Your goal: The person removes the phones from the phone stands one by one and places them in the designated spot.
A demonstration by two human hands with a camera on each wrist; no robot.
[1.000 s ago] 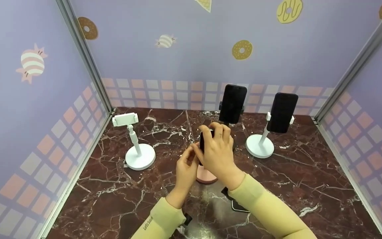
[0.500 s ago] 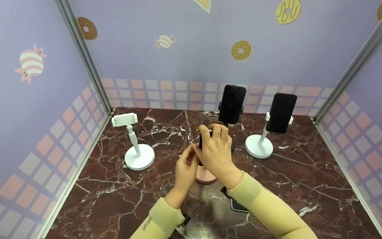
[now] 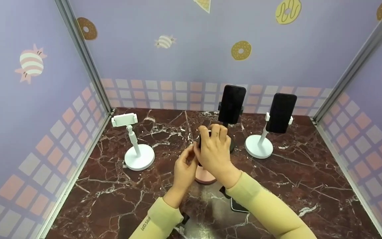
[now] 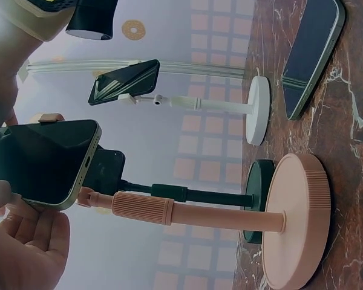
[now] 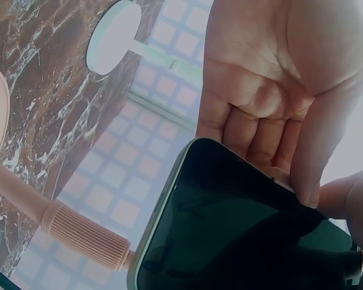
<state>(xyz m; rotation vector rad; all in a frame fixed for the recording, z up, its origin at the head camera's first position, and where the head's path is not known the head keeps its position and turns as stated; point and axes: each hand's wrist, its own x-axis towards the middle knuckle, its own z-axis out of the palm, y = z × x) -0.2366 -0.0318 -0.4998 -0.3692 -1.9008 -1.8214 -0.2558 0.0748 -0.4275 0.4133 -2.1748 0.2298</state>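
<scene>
A black-screened smartphone [image 4: 45,157] sits sideways to the pink stand's post, against the holder of a pink phone stand [image 4: 224,219]. One pink clamp end shows over its far edge in the left wrist view. My left hand [image 3: 185,169] pinches the phone's left edge, thumb in front and fingers behind [image 5: 248,130]. Over the phone's top curl the fingers of my right hand [image 3: 216,151], which grips its other side; its thumb [image 5: 354,196] meets the left thumb near the edge. From the head view, the right hand hides most of the phone and the holder.
Behind stands a black stand bearing a phone [image 3: 232,104]. To its right, a white stand [image 3: 259,146] holds another phone [image 3: 281,113]. A white stand [image 3: 139,156] with an unfilled holder is at left. One more phone [image 4: 314,57] lies on the marble-look table.
Both hands stay around the phone at the pink stand. The right hand has shifted very slightly left; nothing has been let go.
</scene>
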